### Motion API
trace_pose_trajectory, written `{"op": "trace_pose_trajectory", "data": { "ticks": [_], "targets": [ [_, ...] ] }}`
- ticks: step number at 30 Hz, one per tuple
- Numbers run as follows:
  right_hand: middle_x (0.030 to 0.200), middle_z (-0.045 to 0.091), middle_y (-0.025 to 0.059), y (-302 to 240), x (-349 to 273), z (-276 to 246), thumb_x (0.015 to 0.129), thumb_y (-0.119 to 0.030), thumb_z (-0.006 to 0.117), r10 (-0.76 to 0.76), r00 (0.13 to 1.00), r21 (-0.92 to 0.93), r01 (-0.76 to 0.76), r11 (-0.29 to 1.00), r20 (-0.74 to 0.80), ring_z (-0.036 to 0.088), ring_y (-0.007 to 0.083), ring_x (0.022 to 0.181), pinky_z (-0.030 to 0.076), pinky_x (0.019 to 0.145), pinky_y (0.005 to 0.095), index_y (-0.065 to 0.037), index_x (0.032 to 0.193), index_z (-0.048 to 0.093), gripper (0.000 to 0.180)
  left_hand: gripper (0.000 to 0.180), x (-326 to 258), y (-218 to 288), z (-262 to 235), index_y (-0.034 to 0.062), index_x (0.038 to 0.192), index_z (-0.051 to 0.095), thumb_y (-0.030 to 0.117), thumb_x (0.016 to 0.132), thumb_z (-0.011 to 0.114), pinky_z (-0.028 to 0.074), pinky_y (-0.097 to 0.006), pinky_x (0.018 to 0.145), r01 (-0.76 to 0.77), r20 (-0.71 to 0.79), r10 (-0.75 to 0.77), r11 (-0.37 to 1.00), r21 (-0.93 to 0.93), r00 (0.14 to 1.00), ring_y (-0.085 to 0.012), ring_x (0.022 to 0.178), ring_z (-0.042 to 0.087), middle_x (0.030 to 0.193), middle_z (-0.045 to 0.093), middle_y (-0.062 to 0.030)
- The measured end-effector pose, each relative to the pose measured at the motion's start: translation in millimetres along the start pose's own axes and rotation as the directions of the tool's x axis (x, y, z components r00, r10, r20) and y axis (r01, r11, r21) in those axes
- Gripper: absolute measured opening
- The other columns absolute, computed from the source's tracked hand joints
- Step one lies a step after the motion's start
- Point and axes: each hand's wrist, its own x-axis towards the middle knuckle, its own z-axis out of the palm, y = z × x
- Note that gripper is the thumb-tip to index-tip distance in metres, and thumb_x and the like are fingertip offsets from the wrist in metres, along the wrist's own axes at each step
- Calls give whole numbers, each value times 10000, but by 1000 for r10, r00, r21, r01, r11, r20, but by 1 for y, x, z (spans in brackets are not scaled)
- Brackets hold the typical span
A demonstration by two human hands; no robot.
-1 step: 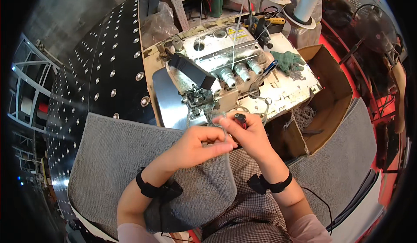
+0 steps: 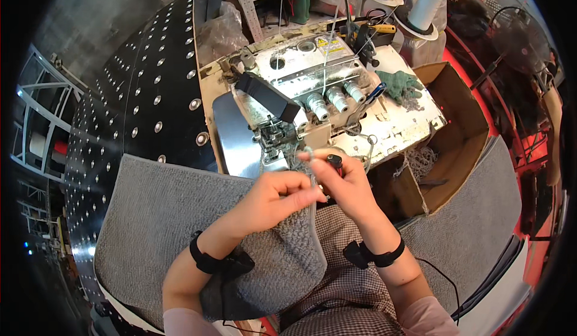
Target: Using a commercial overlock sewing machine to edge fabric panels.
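At the left, let the grey mat (image 2: 174, 210) lie where it does, in front of the sewing machine (image 2: 294, 66) and reaching out past its left side, so its weight does not drag on the bound edge (image 2: 317, 237) that rises toward your fingers. Your left hand (image 2: 279, 201), just in front of the machine, is curled into a nearly closed pinch, seemingly on that edge; a light, steady grip there should serve best. Take up the slack in the grey strand (image 2: 310, 151) gently, since a hard pull could pucker the binding. Your right hand (image 2: 342, 183), in front of the machine and slightly right of the left one, is folded around a black-and-red tool (image 2: 335, 163), thumb and forefinger drawn close together by the strand. Turn the tool's working end away from your left fingertips before bringing it into play.

As for what is hard to see: on the left, the mat's underside is hidden, and your left fingers cover exactly what they pinch. The strand blurs against the machine's front, so you cannot trace where it begins. Your right palm hides most of the tool, leaving its kind uncertain. Right of the machine, the cardboard box (image 2: 466, 105) has a shadowed interior; only some tangled yarn (image 2: 422, 162) shows clearly.
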Motion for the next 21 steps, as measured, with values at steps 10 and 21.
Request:
{"op": "trace_pose_trajectory", "data": {
  "ticks": [10, 21],
  "targets": [
    [592, 399, 92, 21, -13, -11, 923, -315, 407, -283, 953, -304, 302, 904, 104, 404, 202, 514, 357, 502, 301, -8, 715, 429, 372, 162, 3, -18, 8, 40, 884, 482, 199, 912, 481, 415, -191, 598, -198, -219, 172, 975, -104, 960, -46, 628, 502, 754, 520, 10],
    [512, 385, 101, 21, -7, -6, 886, -150, 433, -299, 933, -341, 353, 871, 201, 381, 201, 420, 334, 437, 316, 6, 663, 432, 272, 163, 5, -23, 8, 35, 863, 462, 182, 929, 438, 414, -193, 565, -194, -233, 165, 975, -108, 958, -55, 598, 504, 727, 505, 2]
  ]
}}
